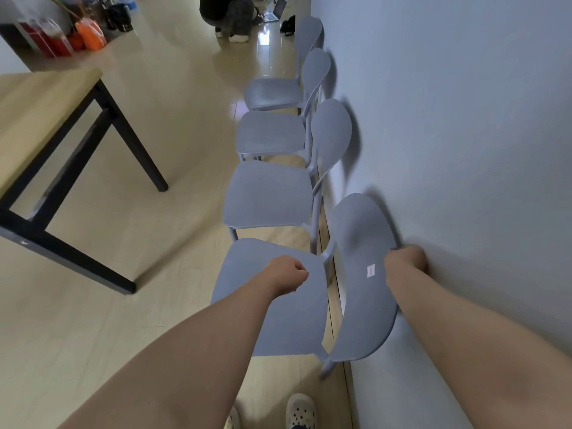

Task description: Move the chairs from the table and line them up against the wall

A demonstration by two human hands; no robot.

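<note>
Several grey-blue plastic chairs stand in a row along the white wall (464,119), backs to it. The nearest chair (288,320) is right below me, its backrest bearing a small white sticker. My right hand (405,261) is closed around the top edge of that backrest, next to the wall. My left hand (288,275) hovers over the seat with fingers curled into a fist, holding nothing. Beyond it stand the second chair (269,193), the third chair (270,133) and the farthest chair (274,92). The wooden table (37,119) with black legs stands at the left.
A person crouches on the floor at the far end (232,13) near an open laptop (275,10). Orange and red containers (74,35) sit at the back left. My feet in white clogs (300,411) stand just behind the nearest chair. Pale wood floor lies between table and chairs.
</note>
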